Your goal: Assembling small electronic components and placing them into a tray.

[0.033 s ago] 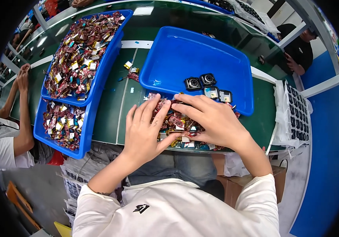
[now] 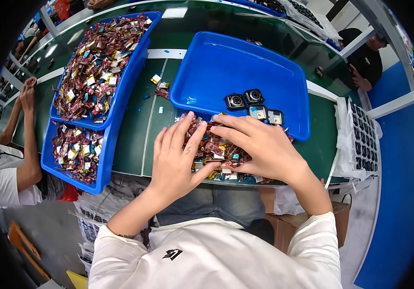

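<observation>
A heap of small electronic parts (image 2: 215, 148), reddish circuit pieces mixed with white, yellow and blue bits, lies on the green table at its near edge. My left hand (image 2: 174, 156) rests against the left side of the heap, fingers spread. Over its right side lies my right hand (image 2: 267, 147), palm down with its fingers apart. Neither hand visibly grips a part, though what lies under the palms is hidden. Just beyond my right hand, two black watch-like cases (image 2: 236, 101) and two opened cases (image 2: 258, 112) sit in the near right of a blue tray (image 2: 245, 67).
Blue bins (image 2: 108, 159) filled with similar parts stand at the left. A few loose parts (image 2: 161, 88) lie between bins and tray. At the right edge is a stack of trays with black pieces (image 2: 361, 137). A co-worker's arms (image 2: 27, 139) show at far left; another person (image 2: 367, 62) is at upper right.
</observation>
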A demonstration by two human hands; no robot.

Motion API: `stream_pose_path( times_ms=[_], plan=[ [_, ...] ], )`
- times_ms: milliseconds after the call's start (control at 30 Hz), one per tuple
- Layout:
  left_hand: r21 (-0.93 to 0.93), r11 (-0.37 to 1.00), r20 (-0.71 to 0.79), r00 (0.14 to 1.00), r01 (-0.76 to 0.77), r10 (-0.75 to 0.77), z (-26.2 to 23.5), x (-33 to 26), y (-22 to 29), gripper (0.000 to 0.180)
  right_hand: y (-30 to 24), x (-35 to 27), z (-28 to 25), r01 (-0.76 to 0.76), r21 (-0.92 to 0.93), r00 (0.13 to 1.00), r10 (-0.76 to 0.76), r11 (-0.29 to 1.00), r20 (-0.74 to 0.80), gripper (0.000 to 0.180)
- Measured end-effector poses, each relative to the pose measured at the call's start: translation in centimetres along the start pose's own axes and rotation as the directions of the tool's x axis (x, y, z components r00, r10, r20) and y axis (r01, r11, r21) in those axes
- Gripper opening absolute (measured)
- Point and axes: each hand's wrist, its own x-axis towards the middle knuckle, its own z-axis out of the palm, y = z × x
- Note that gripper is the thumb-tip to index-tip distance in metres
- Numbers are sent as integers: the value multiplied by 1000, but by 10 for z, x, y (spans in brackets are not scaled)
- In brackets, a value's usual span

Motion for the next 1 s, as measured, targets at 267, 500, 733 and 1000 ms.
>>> stream_pose_path(
  times_ms=[267,500,733,1000],
  plan=[
    [-120,987,16,994,-109,112,-14,15,4,81,-9,-12,-13,-100,-147,994,104,984,21,63],
    [-160,975,182,966,-156,184,-18,45,10,86,-6,-29,-21,-88,9,996,88,996,24,66],
    [-261,941,117,961,-214,251,-21,48,1,51,39,-58,-6,-358,53,872,355,932,-338,28],
    [183,965,-68,982,188,-178,-6,67,-85,42,51,-58,5,-366,33,883,358,930,-304,22]
  ],
)
